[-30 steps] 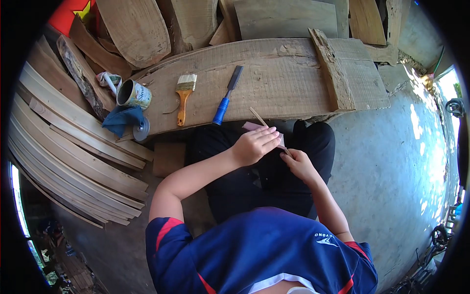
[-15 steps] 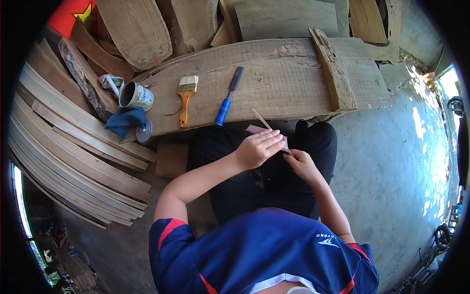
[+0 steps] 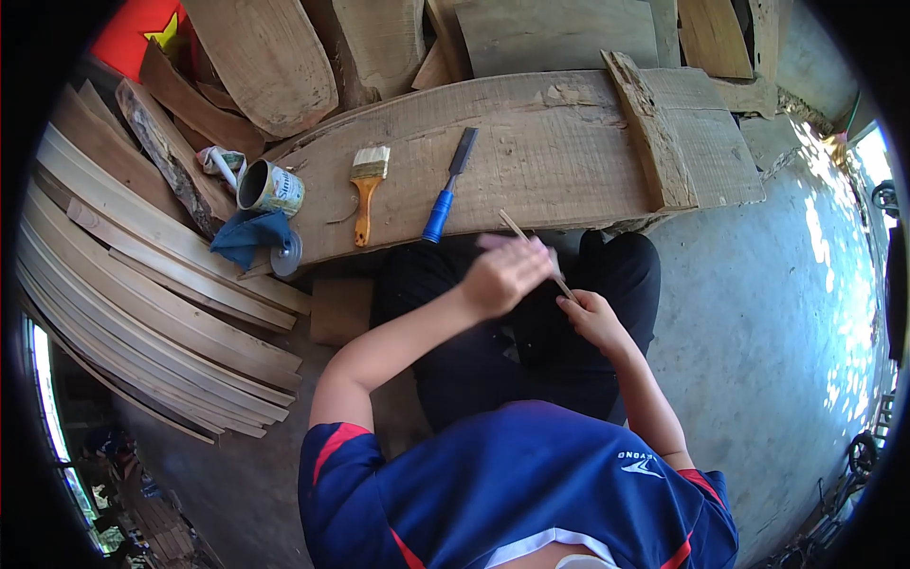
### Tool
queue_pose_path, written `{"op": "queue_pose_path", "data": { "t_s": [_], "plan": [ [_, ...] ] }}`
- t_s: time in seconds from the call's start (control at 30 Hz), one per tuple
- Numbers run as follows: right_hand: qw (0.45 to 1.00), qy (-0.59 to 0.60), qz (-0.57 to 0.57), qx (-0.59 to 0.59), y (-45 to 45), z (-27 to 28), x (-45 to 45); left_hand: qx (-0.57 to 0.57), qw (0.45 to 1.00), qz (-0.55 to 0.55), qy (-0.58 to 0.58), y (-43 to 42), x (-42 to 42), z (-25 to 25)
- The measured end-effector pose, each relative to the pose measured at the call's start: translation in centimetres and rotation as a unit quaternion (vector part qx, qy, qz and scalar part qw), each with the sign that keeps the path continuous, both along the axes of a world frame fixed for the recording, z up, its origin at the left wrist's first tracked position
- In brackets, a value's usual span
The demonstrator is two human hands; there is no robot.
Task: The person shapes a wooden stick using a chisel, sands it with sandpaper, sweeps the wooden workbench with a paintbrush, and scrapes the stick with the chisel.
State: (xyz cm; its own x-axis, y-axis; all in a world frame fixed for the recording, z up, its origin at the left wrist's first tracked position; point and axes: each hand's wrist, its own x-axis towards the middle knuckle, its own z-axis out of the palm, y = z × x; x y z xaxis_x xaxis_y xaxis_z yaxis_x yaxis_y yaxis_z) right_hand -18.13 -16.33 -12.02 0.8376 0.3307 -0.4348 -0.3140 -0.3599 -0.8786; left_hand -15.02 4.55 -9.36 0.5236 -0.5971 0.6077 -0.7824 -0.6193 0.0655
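Note:
My left hand (image 3: 507, 277), blurred by motion, has its fingers pressed together on a pinkish sheet (image 3: 492, 243), against a thin wooden stick (image 3: 513, 225). The stick slants between my hands, its far end sticking out beyond my left fingers. Its near end is pinched in my right hand (image 3: 591, 315). Beyond them, on a broad wooden plank (image 3: 550, 142), lie a blue-handled chisel (image 3: 444, 204) and a flat brush (image 3: 366, 194) with an orange-brown handle. How much of the sheet my left palm covers is hidden.
Left of the brush are a tipped can (image 3: 273, 188), a blue cloth (image 3: 250, 237) and a clear round disc (image 3: 286, 254). Curved wooden strips (image 3: 171, 303) are stacked at the left. A rough wood piece (image 3: 649, 133) lies across the plank; boards (image 3: 559, 36) stand behind.
My left hand has shifted along the stick, away from my right hand, and is now blurred. My right hand keeps its hold. The whole view has drifted slightly.

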Motion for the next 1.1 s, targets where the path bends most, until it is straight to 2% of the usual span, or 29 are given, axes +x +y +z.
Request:
{"op": "queue_pose_path", "data": {
  "t_s": [0.07, 0.13, 0.17, 0.3, 0.43, 0.57, 0.7, 0.83, 0.97, 1.1],
  "plan": [
    [1.0, 0.004, 0.005, 0.004, 0.0, -0.1, 0.2, 0.029, 0.998, -0.05, -0.013, -0.2, -0.8, -0.3],
    [1.0, 0.012, 0.008, 0.006, -0.2, 0.0, 0.0, -0.024, 0.999, 0.033, 0.009, 1.1, 1.7, -0.6],
    [1.0, 0.02, 0.005, 0.0, -0.2, 0.0, 0.0, -0.01, 0.997, 0.074, -0.006, 1.7, 2.6, 0.0],
    [0.999, 0.049, -0.008, 0.021, 0.0, 0.9, 0.1, -0.009, 0.999, -0.048, 0.015, -0.2, -0.3, -0.7],
    [0.999, 0.045, -0.005, -0.002, -0.2, 0.2, 0.2, -0.025, 0.999, 0.045, 0.003, 1.6, 2.7, -1.8],
    [0.996, 0.08, -0.004, 0.026, -0.2, 0.5, 0.1, -0.039, 0.997, -0.053, 0.052, -0.6, -0.6, -1.0],
    [0.992, 0.12, -0.001, 0.032, -0.2, 0.6, 0.0, -0.043, 0.997, 0.061, 0.02, 1.7, 2.5, -0.2],
    [0.985, 0.155, -0.006, 0.075, 0.1, 1.2, 0.2, -0.031, 0.998, -0.049, 0.027, -0.2, -0.6, 0.0],
    [0.984, 0.157, -0.003, 0.085, 0.5, 1.7, 0.7, -0.042, 0.996, 0.074, -0.008, 1.8, 2.6, 0.4],
    [0.977, 0.186, -0.021, 0.106, 0.9, 1.9, 1.0, -0.016, 1.0, -0.013, 0.006, 0.3, 0.3, -0.4]
  ]
}}
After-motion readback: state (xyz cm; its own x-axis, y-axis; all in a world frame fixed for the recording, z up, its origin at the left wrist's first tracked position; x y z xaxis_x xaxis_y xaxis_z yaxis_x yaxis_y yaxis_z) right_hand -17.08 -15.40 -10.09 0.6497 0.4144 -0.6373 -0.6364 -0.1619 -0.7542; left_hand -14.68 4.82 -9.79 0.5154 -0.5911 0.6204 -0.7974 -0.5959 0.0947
